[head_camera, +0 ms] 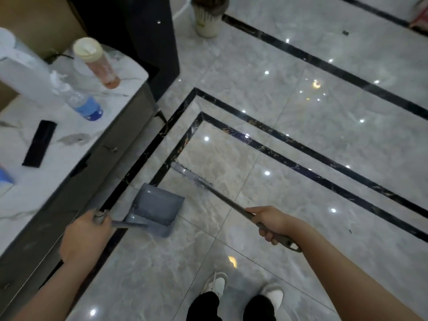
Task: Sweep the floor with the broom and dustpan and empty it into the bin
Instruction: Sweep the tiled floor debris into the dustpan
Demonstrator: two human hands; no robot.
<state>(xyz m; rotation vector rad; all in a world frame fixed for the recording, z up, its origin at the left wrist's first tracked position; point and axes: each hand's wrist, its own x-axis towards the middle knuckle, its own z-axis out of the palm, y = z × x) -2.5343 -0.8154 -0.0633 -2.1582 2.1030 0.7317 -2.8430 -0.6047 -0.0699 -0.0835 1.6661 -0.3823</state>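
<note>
My left hand (84,237) grips the top of the handle of a grey dustpan (155,208), whose pan sits low over the glossy marble floor (278,112) beside the counter. My right hand (269,222) grips the grey handle of the broom (222,196). The broom slants away to the upper left, and its blurred head lies on the floor just beyond the dustpan's far side. A small dark scrap (345,32) lies on the floor at the far right. No bin is in view.
A marble-topped counter (69,140) stands on the left with a water bottle (81,103), an orange tumbler (97,62), a white appliance (20,70) and a black strip (39,143). A dark cabinet (139,31) and a pale vase (207,18) stand farther off. My white shoes (243,290) are below.
</note>
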